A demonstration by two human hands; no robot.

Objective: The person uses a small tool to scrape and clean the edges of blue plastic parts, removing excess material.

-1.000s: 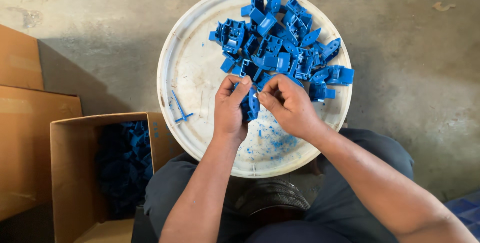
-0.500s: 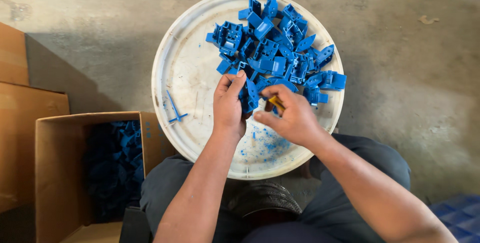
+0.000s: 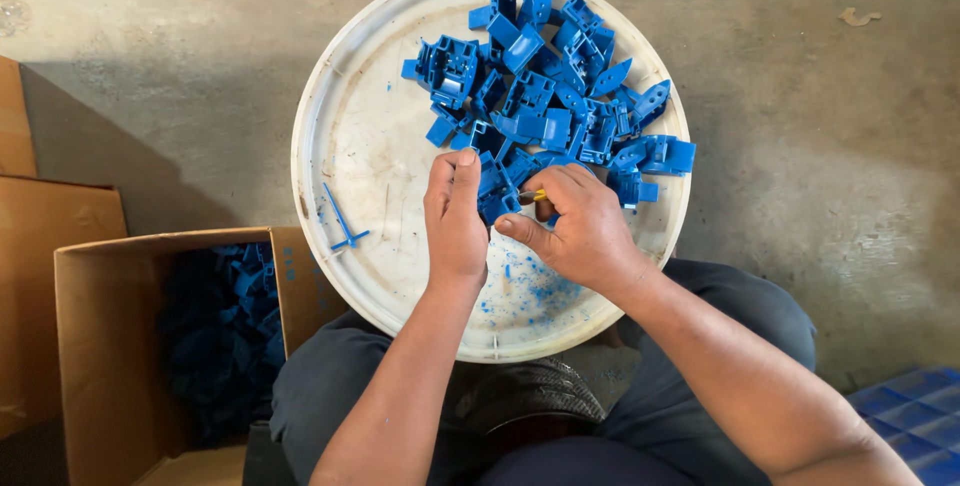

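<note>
While the left hand (image 3: 455, 216) pinches a blue plastic part (image 3: 497, 193) over the round tray (image 3: 370, 136), the right hand (image 3: 580, 226) grips a yellow-handled tool (image 3: 533, 195).

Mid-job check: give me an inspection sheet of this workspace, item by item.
Surface: round white tray, scuffed, on the person's lap.
Job's things: blue plastic part held between both hands; small yellow-handled tool in the right hand.
Clutter: pile of blue parts; blue sprue stick; blue shavings.
Grippers: left hand and right hand both gripping.
Cables: nothing seen.
Surroundings: cardboard box holding blue parts, concrete floor.
</note>
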